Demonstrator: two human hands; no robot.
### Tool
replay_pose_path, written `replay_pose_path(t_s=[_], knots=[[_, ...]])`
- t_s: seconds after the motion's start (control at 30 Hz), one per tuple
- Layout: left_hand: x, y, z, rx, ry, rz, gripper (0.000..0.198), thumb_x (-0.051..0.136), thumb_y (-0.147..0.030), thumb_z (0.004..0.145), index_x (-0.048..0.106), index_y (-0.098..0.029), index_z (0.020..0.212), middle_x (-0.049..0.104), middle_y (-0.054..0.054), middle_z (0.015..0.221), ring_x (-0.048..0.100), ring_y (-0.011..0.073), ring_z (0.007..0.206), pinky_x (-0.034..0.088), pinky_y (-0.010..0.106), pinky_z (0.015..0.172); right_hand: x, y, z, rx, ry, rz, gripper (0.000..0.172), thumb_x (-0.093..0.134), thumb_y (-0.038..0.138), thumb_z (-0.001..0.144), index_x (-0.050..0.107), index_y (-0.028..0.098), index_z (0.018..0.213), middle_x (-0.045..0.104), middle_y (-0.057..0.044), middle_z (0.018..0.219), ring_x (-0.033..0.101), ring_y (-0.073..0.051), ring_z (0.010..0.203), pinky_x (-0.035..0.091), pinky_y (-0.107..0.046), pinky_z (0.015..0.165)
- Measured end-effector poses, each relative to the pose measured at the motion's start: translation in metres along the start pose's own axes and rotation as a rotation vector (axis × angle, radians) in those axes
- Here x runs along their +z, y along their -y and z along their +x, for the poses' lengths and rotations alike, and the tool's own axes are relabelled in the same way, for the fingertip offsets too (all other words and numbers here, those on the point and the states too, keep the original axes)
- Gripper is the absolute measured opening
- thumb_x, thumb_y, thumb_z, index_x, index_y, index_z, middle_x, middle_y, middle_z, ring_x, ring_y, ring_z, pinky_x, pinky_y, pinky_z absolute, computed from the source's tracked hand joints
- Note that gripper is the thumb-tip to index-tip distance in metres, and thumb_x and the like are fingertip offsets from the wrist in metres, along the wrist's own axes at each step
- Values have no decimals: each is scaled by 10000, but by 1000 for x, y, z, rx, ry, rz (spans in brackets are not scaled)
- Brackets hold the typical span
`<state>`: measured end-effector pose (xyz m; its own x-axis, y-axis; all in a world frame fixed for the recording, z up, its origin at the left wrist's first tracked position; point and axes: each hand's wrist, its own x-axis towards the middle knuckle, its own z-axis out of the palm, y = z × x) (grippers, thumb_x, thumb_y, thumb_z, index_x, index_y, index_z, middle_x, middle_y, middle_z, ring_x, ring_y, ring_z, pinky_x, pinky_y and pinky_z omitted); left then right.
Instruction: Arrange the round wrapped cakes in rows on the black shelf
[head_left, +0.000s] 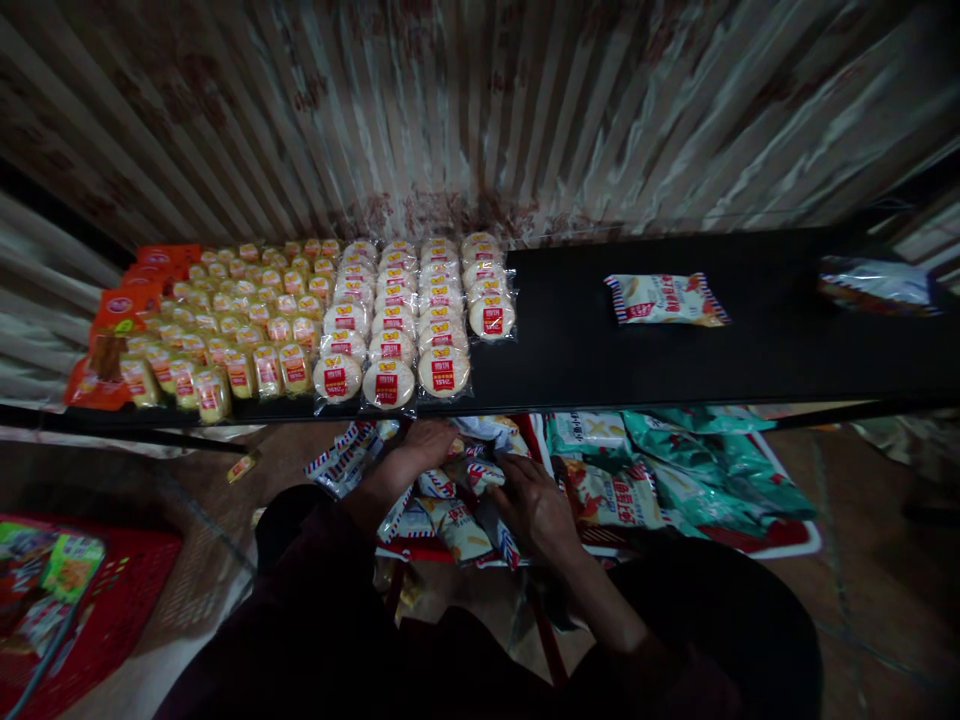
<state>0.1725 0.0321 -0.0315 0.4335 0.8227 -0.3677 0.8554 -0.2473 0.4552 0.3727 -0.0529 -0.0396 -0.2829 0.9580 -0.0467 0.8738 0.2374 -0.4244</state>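
My left hand reaches into a red basket below the shelf front, among white snack packets with red and blue striped ends. Its fingertips are hidden by the hand and the packets. In the same pile, my right hand has its fingers bent around a small snack packet. On the black shelf above lie a similar striped packet and, far right, another shiny packet, dim and blurred.
Rows of round wrapped rice crackers, small yellow-wrapped cakes and orange packets cover the shelf's left part. Green packets fill the basket's right side. A red basket stands lower left. A pleated curtain hangs behind.
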Motion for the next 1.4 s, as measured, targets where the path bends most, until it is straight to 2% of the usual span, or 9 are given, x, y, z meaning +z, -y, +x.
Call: replay_pose_path(t_s=[0.2, 0.4, 0.57, 0.7, 0.8, 0.93, 1.1, 1.2, 1.4], knots=[[-3, -18, -33, 160, -101, 242, 254, 411, -158, 889, 626, -115, 1017, 658, 154, 1015, 576, 269, 1036, 367, 411, 973, 18, 3, 12, 48, -3, -37, 377, 488, 328, 853, 607, 149, 1162, 611, -131, 1184, 529, -273, 1087, 426, -403, 959], [5, -35, -66, 17, -201, 151, 324, 391, -242, 911, 534, -161, 1191, 644, 121, 1095, 593, 232, 995, 422, 339, 894, 48, -3, 24, 150, -74, 44, 405, 479, 304, 836, 574, 127, 1187, 587, -151, 1201, 512, -268, 1118, 407, -406, 971], [14, -38, -81, -140, -236, -146, 284, 381, -303, 916, 543, -220, 1134, 677, 45, 1042, 631, 184, 932, 453, 266, 828, 47, -3, 12, 153, -242, 198, 461, 414, 293, 852, 508, 97, 1258, 520, -177, 1283, 487, -269, 1182, 413, -421, 998], [37, -40, -88, -122, -260, -276, 249, 426, -289, 890, 557, -230, 1093, 672, 41, 1048, 619, 185, 969, 444, 270, 863, 29, 11, -5, 107, -362, 310, 440, 319, 294, 904, 507, 137, 1270, 493, -143, 1326, 450, -235, 1240, 378, -416, 1051], [61, -39, -85, -207, -300, -482, 210, 432, -280, 884, 557, -219, 1041, 679, 31, 978, 627, 165, 899, 456, 267, 837, 23, 25, -15, 32, -325, 376, 427, 304, 326, 927, 516, 173, 1264, 493, -118, 1341, 420, -218, 1274, 345, -424, 1080], [88, -40, -68, -296, -377, -850, 159, 479, -300, 860, 554, -194, 952, 668, 28, 951, 610, 140, 867, 469, 263, 819, 35, 31, -20, 79, -244, 407, 461, 322, 380, 929, 473, 166, 1309, 498, -124, 1345, 416, -226, 1280, 332, -442, 1085], [106, -38, -48, -516, -410, -1490, 214, 517, -300, 832, 559, -151, 979, 674, 72, 927, 629, 152, 851, 494, 287, 795, 53, 21, -8, 105, -132, 391, 526, 361, 404, 905, 408, 148, 1363, 482, -139, 1369, 421, -248, 1281, 325, -456, 1079], [111, -32, -43, -495, -459, -1753, 296, 601, -344, 772, 584, -138, 985, 676, 96, 956, 638, 182, 890, 499, 315, 813, 59, 15, 0, 150, -129, 419, 571, 438, 426, 860, 419, 136, 1351, 536, -150, 1306, 473, -267, 1230, 359, -461, 1048], [118, -31, -53, -448, -535, -1719, 290, 747, -343, 624, 666, -148, 823, 694, 71, 884, 640, 193, 875, 470, 317, 867, 65, 7, -9, 260, -294, 483, 505, 499, 455, 803, 580, 121, 1174, 621, -173, 1144, 578, -286, 1072, 447, -451, 946]])
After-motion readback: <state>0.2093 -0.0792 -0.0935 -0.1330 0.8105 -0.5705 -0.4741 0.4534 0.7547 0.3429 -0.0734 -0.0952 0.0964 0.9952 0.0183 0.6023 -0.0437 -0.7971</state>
